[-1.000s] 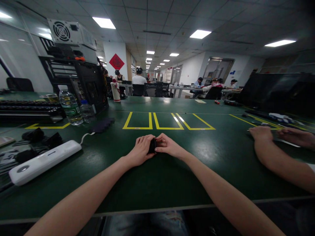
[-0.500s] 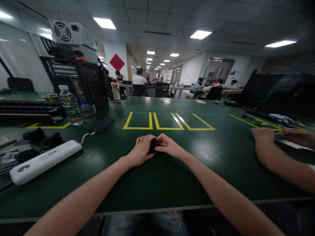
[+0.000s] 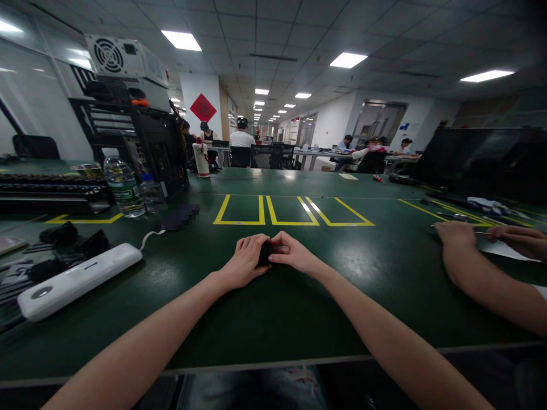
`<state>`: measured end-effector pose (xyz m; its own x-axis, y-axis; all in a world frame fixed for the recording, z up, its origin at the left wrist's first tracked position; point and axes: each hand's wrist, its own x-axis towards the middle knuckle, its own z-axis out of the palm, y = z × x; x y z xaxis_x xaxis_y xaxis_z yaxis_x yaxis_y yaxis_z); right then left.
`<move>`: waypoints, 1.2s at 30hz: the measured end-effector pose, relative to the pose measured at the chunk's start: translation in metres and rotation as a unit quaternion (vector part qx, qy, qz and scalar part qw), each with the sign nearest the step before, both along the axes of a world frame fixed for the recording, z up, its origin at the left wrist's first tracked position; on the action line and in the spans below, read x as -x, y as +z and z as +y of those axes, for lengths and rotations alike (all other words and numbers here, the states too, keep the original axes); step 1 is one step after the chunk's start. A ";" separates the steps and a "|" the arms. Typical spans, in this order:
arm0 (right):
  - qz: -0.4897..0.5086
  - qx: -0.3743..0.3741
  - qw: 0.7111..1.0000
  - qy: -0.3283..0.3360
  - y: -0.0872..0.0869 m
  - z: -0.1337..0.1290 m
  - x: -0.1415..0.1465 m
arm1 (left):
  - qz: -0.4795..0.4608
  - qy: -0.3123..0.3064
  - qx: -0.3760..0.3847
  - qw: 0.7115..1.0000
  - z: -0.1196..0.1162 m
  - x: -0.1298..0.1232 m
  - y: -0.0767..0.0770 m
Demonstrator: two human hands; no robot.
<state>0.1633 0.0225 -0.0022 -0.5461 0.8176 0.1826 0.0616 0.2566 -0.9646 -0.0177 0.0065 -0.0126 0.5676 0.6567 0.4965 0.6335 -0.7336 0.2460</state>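
Observation:
A small black object (image 3: 265,253) is between my two hands, low over the green table (image 3: 273,319) and nearer to me than the yellow tape outlines (image 3: 293,223). My left hand (image 3: 247,259) is wrapped round its left side, with the thumb toward me. From the right, my right hand (image 3: 290,251) pinches it between thumb and fingers. Much of the object is hidden by my fingers, so its exact shape cannot be made out.
On the left lie a white power strip (image 3: 81,282) and black adapters (image 3: 60,233). Behind them stand a water bottle (image 3: 123,185) and an open computer case (image 3: 158,142). At the right edge, a co-worker's hands (image 3: 457,234) hold a thin tool over the table.
My hands and the black object look the same. At the right, the co-worker's hands and the white sheet near them have shifted slightly.

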 end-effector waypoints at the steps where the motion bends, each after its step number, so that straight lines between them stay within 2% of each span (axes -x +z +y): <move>1: 0.007 -0.003 1.000 0.009 0.001 -0.001 0.000 | -0.001 0.000 -0.001 1.000 0.000 0.000 0.000; 3: 0.012 -0.005 1.000 0.012 0.001 -0.003 0.000 | -0.003 0.000 -0.001 1.000 -0.001 0.000 0.000; 8: 0.012 -0.017 0.999 -0.028 0.000 0.000 0.003 | -0.005 0.001 -0.004 1.000 -0.001 -0.001 0.002; 11: -0.019 0.005 0.999 -0.040 -0.002 0.001 0.002 | -0.003 0.001 -0.003 1.000 -0.001 -0.001 0.002; 17: 0.008 -0.002 1.000 0.015 0.001 -0.002 0.001 | -0.002 0.005 -0.003 1.000 0.001 -0.001 0.000; 23: 0.000 -0.013 1.000 -0.027 0.001 -0.001 0.003 | -0.006 0.002 -0.005 1.000 0.000 -0.001 0.000; 26: -0.020 0.007 0.999 -0.043 -0.001 0.002 0.002 | -0.002 0.001 -0.002 1.000 0.000 0.000 0.001; 32: 0.010 0.006 1.000 0.005 0.001 -0.002 0.001 | -0.002 -0.001 0.004 1.000 0.000 0.001 0.001; 36: 0.011 -0.015 1.000 -0.017 0.001 -0.003 0.002 | 0.002 -0.003 0.007 1.000 -0.001 0.002 0.004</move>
<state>0.1612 0.0198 -0.0012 -0.5142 0.8295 0.2179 0.0502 0.2827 -0.9579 -0.0194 0.0051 -0.0086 0.5729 0.6607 0.4850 0.6303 -0.7334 0.2546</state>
